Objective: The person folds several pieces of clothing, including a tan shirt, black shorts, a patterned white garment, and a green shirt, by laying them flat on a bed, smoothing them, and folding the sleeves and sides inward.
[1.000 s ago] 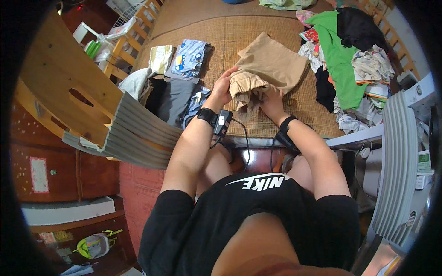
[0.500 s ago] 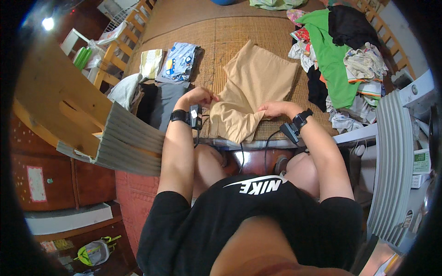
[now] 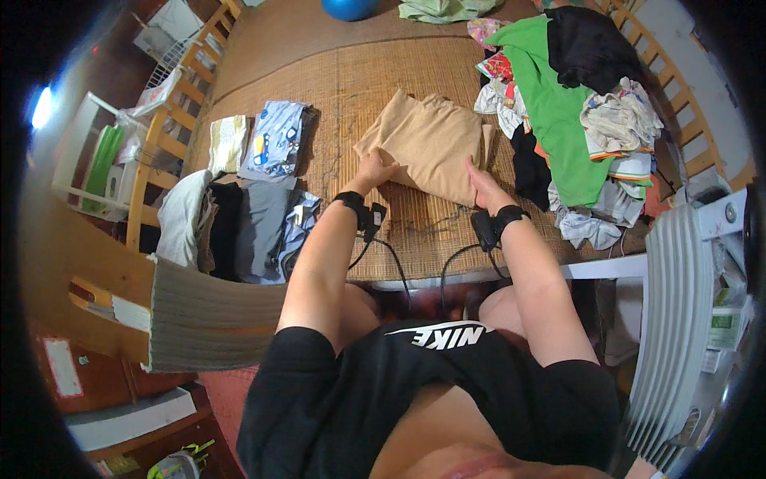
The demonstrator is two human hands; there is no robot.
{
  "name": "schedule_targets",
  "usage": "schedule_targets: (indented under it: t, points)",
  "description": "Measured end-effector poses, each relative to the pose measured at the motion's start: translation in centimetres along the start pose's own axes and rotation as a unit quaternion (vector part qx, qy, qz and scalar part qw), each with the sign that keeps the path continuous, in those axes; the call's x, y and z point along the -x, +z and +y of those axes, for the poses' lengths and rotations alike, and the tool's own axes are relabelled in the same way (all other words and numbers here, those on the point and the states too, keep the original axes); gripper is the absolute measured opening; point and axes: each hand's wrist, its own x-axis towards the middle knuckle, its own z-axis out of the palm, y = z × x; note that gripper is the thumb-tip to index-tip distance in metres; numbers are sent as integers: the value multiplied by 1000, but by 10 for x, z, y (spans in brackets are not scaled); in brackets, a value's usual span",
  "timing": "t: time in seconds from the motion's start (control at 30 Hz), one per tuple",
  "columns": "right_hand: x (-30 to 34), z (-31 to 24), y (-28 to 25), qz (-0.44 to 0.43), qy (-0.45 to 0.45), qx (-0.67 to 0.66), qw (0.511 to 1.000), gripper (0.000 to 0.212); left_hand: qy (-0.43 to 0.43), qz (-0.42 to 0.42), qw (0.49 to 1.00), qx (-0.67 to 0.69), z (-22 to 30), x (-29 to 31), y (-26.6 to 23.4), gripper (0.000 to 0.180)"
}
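Observation:
A beige piece of clothing (image 3: 435,144) lies folded into a rough block on the woven mat, a loose corner pointing up at its far left. My left hand (image 3: 375,169) touches its near left edge, thumb and fingers apart. Against the near right edge rests my right hand (image 3: 484,185), its fingers stretched along the cloth; some fingertips are partly hidden. Both wrists wear black straps with small boxes and cables. What kind of garment it is, the folds do not show.
Folded clothes lie left: blue patterned cloth (image 3: 275,140), grey cloth (image 3: 263,223) and pale grey cloth (image 3: 182,215). A loose heap with a green garment (image 3: 558,120) and black cloth (image 3: 598,48) is at right. A blue ball (image 3: 349,6) sits far back; wooden rails (image 3: 191,96) border the mat.
The beige garment has been folded over into a smaller block and now lies farther from the mat's near edge. Both hands have gone from pinching its near part to lying at its sides.

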Motion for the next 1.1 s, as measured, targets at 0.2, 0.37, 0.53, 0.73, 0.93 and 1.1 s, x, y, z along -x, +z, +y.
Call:
schedule_targets:
  t: [0.2, 0.37, 0.53, 0.73, 0.93, 1.1]
  points:
    - [-15, 12, -44, 28, -62, 83, 994, 37, -85, -10, 996, 19, 49, 12, -4, 58]
    - [15, -15, -25, -65, -117, 44, 990, 30, -40, -37, 958, 282, 28, 14, -46, 22]
    - [33, 1, -29, -34, -35, 312, 949, 31, 20, -188, 978, 91, 0, 35, -33, 31]
    - [-16, 18, -73, -2, -102, 468, 878, 43, 62, -264, 957, -100, 29, 48, -47, 29]
    - [-15, 1, -77, 204, -136, 708, 663, 50, 100, -279, 953, 66, 21, 61, -40, 21]
    - [28, -8, -16, 102, -241, 789, 555, 58, 282, -75, 952, -95, 71, 95, -18, 46]
